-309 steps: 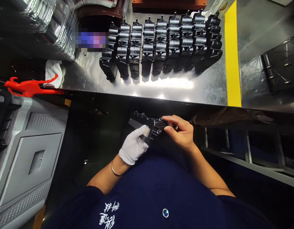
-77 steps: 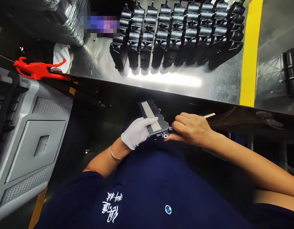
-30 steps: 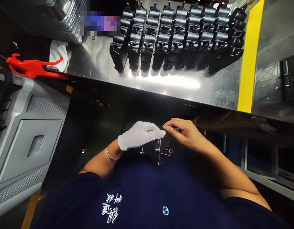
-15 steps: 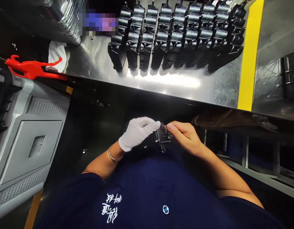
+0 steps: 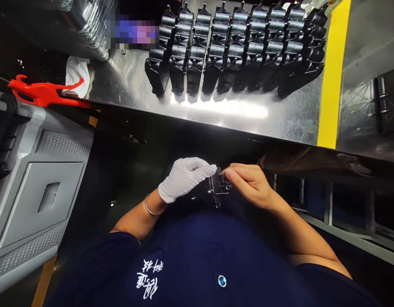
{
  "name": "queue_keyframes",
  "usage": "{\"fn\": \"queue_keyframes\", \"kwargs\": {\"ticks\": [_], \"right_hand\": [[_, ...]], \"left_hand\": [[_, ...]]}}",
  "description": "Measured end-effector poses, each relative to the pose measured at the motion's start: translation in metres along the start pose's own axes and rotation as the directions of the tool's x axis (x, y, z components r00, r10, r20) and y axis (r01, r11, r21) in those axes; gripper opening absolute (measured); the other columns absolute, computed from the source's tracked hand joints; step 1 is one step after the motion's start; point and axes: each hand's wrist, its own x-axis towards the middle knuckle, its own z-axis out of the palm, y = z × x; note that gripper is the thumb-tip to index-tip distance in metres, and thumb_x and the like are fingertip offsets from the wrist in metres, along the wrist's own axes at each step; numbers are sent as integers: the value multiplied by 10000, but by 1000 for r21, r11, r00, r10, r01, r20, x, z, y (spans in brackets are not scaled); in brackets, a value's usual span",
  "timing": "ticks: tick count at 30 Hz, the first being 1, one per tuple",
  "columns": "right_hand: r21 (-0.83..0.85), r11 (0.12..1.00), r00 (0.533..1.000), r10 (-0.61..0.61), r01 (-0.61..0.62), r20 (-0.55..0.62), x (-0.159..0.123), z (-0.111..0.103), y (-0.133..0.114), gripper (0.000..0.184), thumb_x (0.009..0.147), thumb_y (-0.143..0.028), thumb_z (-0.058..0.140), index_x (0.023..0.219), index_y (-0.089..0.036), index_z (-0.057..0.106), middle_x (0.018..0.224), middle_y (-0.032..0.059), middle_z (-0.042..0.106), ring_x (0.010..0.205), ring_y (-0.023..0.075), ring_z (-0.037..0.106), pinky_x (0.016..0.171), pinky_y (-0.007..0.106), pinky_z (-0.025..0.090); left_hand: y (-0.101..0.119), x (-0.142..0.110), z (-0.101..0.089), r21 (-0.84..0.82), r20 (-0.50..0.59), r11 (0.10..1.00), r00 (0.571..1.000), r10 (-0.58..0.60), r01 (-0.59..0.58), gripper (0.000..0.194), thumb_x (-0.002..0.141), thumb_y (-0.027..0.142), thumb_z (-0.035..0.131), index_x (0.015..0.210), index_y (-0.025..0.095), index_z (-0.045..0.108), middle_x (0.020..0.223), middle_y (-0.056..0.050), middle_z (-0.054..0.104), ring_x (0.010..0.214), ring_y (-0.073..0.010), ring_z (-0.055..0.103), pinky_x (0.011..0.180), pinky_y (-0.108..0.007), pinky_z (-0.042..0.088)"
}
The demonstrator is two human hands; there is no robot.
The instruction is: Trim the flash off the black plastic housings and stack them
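My left hand (image 5: 186, 177), in a white glove, pinches the top of a black plastic part (image 5: 220, 189) in front of my body. The part is glossy and dark, with ribs and a small round ring at its right side; its outline blends into the dark background. My bare right hand (image 5: 250, 181) is closed at the part's upper right, thumb against fingers. From that pinch sticks a thin, pale, pointed piece (image 5: 222, 172), too small to name, with its tip close to the part.
Rows of glossy black plastic parts (image 5: 220, 51) stand on the metal bench (image 5: 190, 108) ahead, left of a yellow stripe (image 5: 333, 85). At the left lie a red air blow gun (image 5: 45, 91) and a white cloth (image 5: 77, 76), above a grey plastic bin (image 5: 39, 200).
The black part has tilted and dropped slightly at its lower end. My right fingers have shifted a little right, and the thin pale piece shows more clearly.
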Motion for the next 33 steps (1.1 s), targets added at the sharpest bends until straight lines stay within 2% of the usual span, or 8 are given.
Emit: {"fn": "queue_keyframes", "kwargs": {"ticks": [5,9,11,13,16,22,29,33], "right_hand": [[4,999,998,-34,33,56,0,1,2,372,950,-222,450,581,-189,412,554,-43,358,495,74,325,488,237,294],[273,962,974,-51,-11,220,-2,-4,4,376,961,-219,423,589,-178,460,549,-26,451,498,78,426,492,225,348],[350,937,977,-62,-14,206,-2,-5,5,382,965,-225,413,592,-175,480,535,-24,470,492,84,450,485,224,361],[294,956,991,-49,11,123,-3,-5,4,362,964,-216,413,620,-171,516,546,-18,491,496,86,461,485,223,369],[89,993,997,-80,79,7,-4,-2,2,302,952,-183,429,685,-161,568,587,-2,528,520,89,485,506,225,382],[-85,983,986,-167,165,-23,-4,0,2,248,936,-147,438,744,-161,595,608,7,541,533,95,498,521,226,393],[-94,979,983,-182,179,-19,-4,2,2,256,944,-167,428,733,-174,573,584,-8,496,510,94,451,508,233,368],[32,993,992,-116,114,57,-4,-2,3,328,953,-184,429,634,-176,502,559,-27,439,496,77,397,494,225,330]], "left_hand": [[-1,0,-1,10,-19,1000,1000,10,-10,307,722,468,705,643,172,692,659,-9,660,626,-126,572,593,-220,448],[1,-3,1,-12,11,1000,1000,4,-4,284,706,441,721,628,171,679,633,-7,652,599,-120,560,567,-217,440],[2,-3,1,-18,19,1000,1000,20,-19,278,709,432,720,623,171,674,625,-5,648,592,-119,558,565,-217,440],[1,-2,1,-10,-5,999,999,49,-49,287,720,437,711,624,170,673,629,-5,647,600,-119,558,573,-218,443],[-4,1,-1,14,-62,998,996,60,-59,305,725,457,706,638,166,678,625,0,638,597,-113,546,574,-216,442],[-9,3,-1,13,-70,998,995,68,-67,366,707,512,706,649,151,680,634,-5,644,599,-112,553,557,-213,449],[-10,5,1,0,-76,997,994,82,-82,379,701,522,710,650,147,684,631,-12,651,587,-112,558,540,-212,457],[-9,2,2,4,-63,996,994,87,-87,359,708,503,711,640,151,683,630,-14,660,575,-113,567,532,-209,461]]}}
